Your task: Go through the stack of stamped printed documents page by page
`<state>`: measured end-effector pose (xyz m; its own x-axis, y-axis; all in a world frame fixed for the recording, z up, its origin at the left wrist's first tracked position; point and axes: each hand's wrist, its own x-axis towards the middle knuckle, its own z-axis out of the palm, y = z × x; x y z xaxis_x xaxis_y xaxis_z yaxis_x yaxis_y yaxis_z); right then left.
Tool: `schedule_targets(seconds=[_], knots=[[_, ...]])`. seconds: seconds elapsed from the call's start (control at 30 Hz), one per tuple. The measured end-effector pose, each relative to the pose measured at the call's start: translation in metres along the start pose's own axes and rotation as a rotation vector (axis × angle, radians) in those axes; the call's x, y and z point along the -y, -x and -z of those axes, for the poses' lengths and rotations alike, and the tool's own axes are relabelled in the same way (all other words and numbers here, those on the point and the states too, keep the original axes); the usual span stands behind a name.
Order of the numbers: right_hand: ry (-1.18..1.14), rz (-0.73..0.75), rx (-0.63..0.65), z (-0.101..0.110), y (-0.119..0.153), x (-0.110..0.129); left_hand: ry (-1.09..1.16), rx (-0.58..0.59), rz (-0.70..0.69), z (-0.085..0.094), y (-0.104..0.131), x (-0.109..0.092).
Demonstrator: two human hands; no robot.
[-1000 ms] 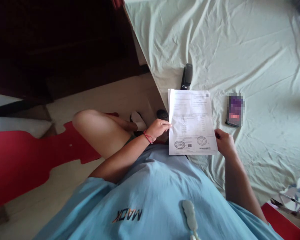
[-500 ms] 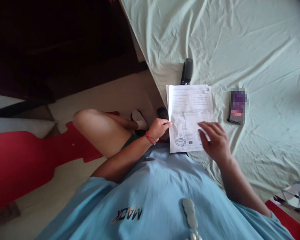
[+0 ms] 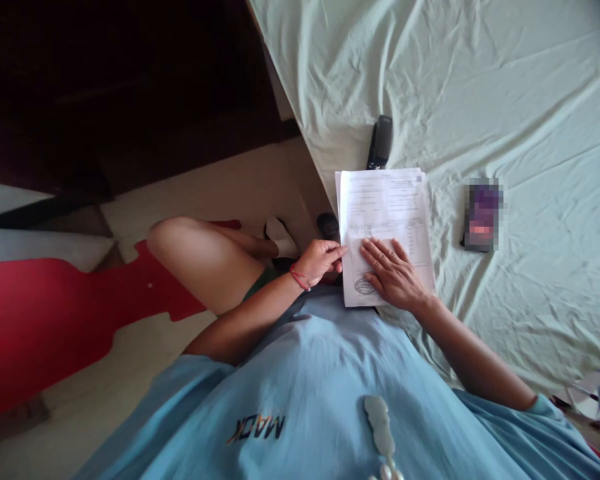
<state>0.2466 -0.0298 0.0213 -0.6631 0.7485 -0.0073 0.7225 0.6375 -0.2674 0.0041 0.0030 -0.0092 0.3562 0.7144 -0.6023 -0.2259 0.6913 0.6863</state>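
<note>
A small stack of printed papers (image 3: 387,200) lies at the table's near left edge, its sheets slightly fanned on the left side. The top sheet bears text and an oval stamp near its bottom. My left hand (image 3: 321,261), with a red string on the wrist, pinches the stack's left edge between thumb and fingers. Flat on the lower middle of the top sheet rests my right hand (image 3: 394,275), fingers spread. A black stapler (image 3: 381,141) lies just beyond the top edge of the papers, close to touching them.
A phone (image 3: 483,217), its screen pixelated, lies to the right of the papers on the wrinkled pale green cloth (image 3: 525,120). A red chair (image 3: 45,320) stands at the left. My bent leg is beside the table's left edge, above the floor.
My right hand has moved left from the right side of the papers and now lies flat on the top sheet. My left hand keeps its pinch. The view has shifted slightly.
</note>
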Motion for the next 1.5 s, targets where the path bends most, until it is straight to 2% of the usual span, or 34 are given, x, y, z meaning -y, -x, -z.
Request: schedule_targets(seconds=[0.2, 0.43, 0.83, 1.0, 1.2, 1.5], knots=[[0.020, 0.021, -0.025, 0.001, -0.001, 0.002, 0.021, -0.024, 0.031, -0.002, 0.002, -0.002], [0.027, 0.028, 0.029, 0.007, -0.004, 0.000, 0.022, -0.022, 0.016, -0.002, 0.002, -0.003], [0.030, 0.028, 0.029, 0.004, -0.003, -0.001, -0.052, -0.078, -0.135, -0.003, -0.003, -0.014], [0.014, 0.025, 0.034, 0.002, -0.001, -0.001, 0.030, -0.075, -0.078, -0.002, -0.005, -0.015], [-0.019, 0.010, 0.020, 0.001, 0.002, -0.001, 0.096, -0.162, -0.049, 0.003, -0.012, -0.016], [-0.014, -0.008, -0.005, 0.002, 0.007, 0.004, 0.153, -0.139, -0.058, 0.002, -0.021, -0.014]])
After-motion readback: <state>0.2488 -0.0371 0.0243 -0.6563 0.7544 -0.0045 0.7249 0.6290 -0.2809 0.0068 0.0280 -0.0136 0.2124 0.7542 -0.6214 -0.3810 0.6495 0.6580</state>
